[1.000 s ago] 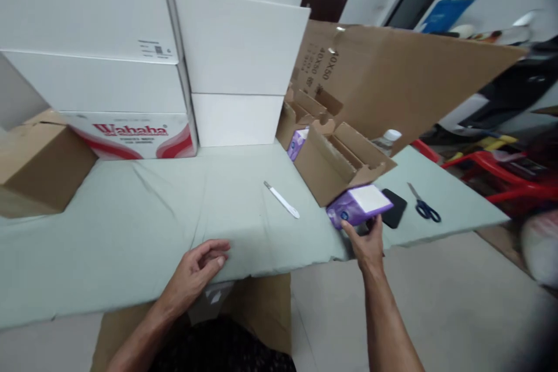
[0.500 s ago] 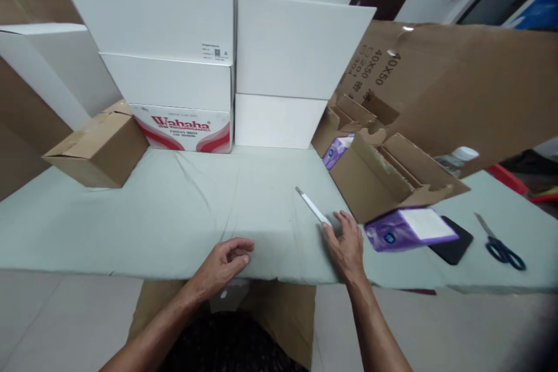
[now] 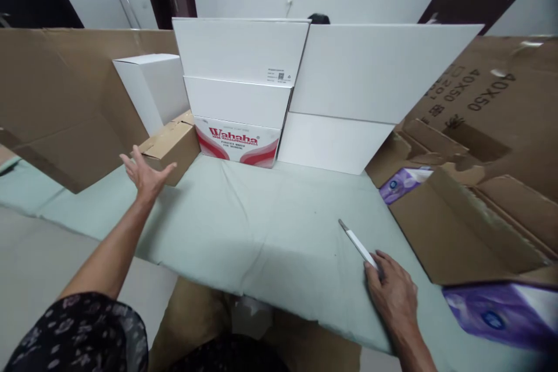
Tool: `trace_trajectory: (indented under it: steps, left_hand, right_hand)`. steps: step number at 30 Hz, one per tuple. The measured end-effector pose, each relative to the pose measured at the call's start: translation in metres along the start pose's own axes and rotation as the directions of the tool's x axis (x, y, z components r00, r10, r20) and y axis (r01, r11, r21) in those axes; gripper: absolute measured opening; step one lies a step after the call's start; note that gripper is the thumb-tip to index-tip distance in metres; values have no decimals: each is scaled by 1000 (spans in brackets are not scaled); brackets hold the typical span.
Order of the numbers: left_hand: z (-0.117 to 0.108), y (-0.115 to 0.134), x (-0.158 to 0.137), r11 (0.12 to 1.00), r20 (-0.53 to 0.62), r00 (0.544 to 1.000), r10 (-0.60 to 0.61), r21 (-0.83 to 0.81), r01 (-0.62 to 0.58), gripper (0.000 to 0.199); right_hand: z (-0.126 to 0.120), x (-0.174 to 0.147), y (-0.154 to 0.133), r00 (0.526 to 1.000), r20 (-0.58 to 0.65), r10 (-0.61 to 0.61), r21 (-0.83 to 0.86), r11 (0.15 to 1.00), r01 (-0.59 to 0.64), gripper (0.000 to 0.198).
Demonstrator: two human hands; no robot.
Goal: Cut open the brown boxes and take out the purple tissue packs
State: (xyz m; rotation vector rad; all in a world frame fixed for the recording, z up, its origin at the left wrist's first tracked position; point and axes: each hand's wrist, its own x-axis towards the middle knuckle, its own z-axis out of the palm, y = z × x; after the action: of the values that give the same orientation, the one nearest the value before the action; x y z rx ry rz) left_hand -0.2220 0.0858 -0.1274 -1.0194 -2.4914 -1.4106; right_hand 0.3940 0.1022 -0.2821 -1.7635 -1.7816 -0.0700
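The left hand reaches, fingers spread and empty, toward the small brown cardboard box at the worktop's back; the right hand rests fingertips on the slim white utility knife, not gripping it.

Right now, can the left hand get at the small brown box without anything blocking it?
Probably yes. The left hand is open, palm toward the small brown box, its fingertips almost at the box's near side, and only bare table cloth lies below.
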Motion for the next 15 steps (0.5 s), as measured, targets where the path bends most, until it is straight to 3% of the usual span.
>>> trace_trajectory:
  steps: [3,7,12,15]
  left_hand:
    - [-3,-4,35,999,99,994,-53,13,52,120]
    - [-6,-12,34,1000,101,995,-27,14,25,97]
    - [-31,-38,-22,996,48,995,92,2,-92,87]
    - [-57,-52,-70,954,209,931,300,-88,-288,80]
  right_hand:
    - [0,0,-2,1000,-2,-14,-24,1000,14,49]
    - [-1,0,-3,999,-11,-34,-44,998,33,48]
    - [-4,-3,-7,1000,-12,-16,-54,998,15,46]
    - [-5,-5,-11,1000,-5,-5,-49,999,5,45]
